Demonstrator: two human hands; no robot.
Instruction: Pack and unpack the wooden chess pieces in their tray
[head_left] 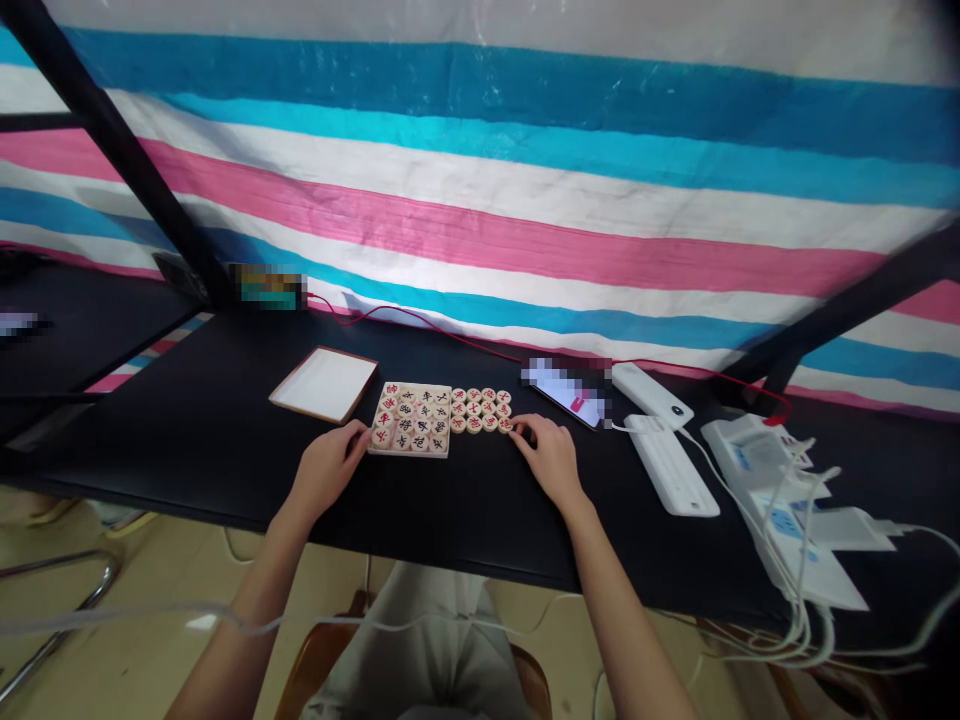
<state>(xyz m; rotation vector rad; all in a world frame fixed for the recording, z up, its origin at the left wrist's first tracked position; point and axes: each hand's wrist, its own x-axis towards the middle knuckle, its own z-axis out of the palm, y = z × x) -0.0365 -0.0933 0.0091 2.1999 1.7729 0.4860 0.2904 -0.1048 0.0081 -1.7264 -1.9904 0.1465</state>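
Dial centred on the open box, 12 pointing away from the seated person. From where I am standing, the pale, shallow box (409, 455) is lying flat on the black desk (202, 410), open side up, carrying round discs marked in red or dark characters. A block of red-marked discs (473, 410), three rows of four, is sitting at 3 o'clock, just beside the box wall.

Left hand (328, 462) at about 8 to 9, its fingertips touching the box's near-left side. Grip drawn in narrow; whether it is pinching the wall, I cannot tell. Right hand (550, 458) beyond the block at 3, thumb and forefinger close together at the near-right disc. Grip nearly closed; contact showing, a firm pinch not certain.

Handling, my guess: discs looking light, stiff, rather smooth, easily sliding; best taken by opposite rims. Box seeming rigid but thin-walled, heavier for its load; best held by opposite outer walls, kept level.

Box sides are running roughly 12–6 and 9–3; nearly square, so no sure long axis. The block's long axis is lying 9–3. Character direction too small to read.

White-lined lid (326, 385) is resting at 10; phone (566, 392) at 2 to 3.
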